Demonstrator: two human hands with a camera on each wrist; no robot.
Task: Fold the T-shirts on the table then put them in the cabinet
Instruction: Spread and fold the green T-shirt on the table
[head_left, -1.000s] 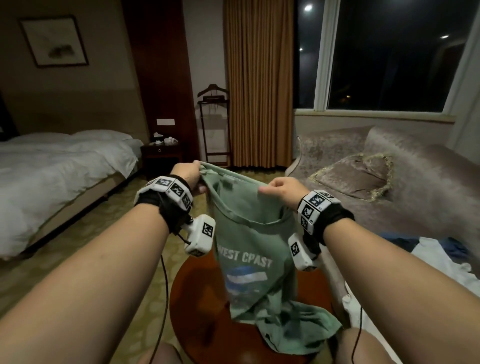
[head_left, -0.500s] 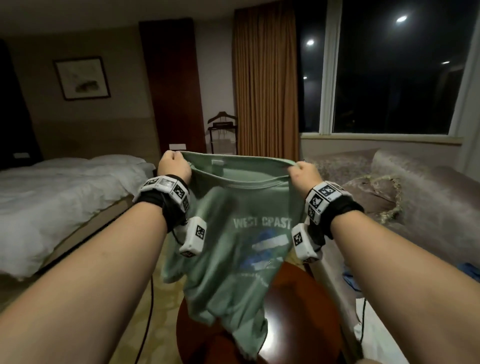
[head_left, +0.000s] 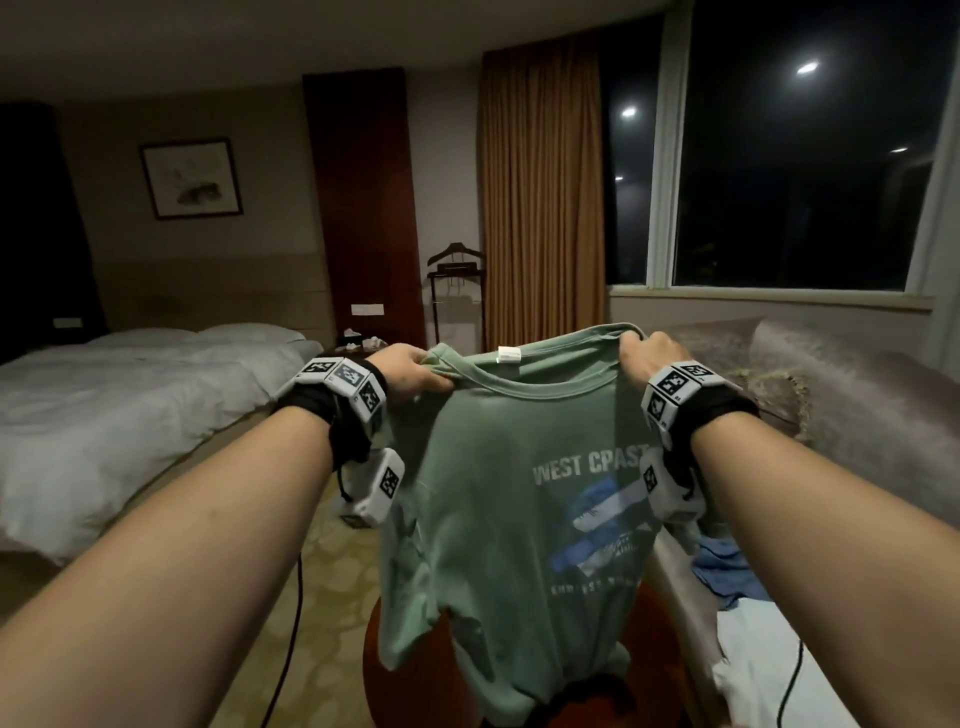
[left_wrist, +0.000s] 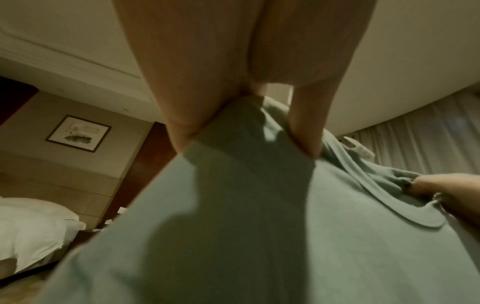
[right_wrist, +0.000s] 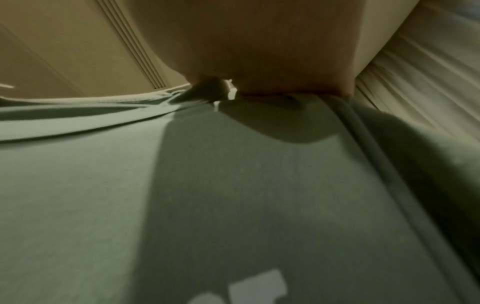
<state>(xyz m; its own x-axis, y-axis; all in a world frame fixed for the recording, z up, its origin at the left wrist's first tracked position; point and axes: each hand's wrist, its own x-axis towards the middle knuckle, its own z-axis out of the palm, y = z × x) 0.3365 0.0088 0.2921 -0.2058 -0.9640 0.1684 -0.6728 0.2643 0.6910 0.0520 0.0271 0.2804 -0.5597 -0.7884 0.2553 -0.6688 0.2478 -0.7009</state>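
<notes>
Shirt held up, unfolded; folding not begun.
Left hand (head_left: 410, 373) and right hand (head_left: 641, 358) each pinch a shoulder of the green shirt (head_left: 514, 514) at frame centre, hem hanging over the round table (head_left: 405, 670) (print facing the camera). More clothes (head_left: 727, 571) lie at lower right. No cabinet identified; all folding and stowing remain.

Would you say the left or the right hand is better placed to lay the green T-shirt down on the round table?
Neither clearly: the left hand and right hand each grip a shoulder of the green T-shirt, level, above the round table. Lower both together.
</notes>
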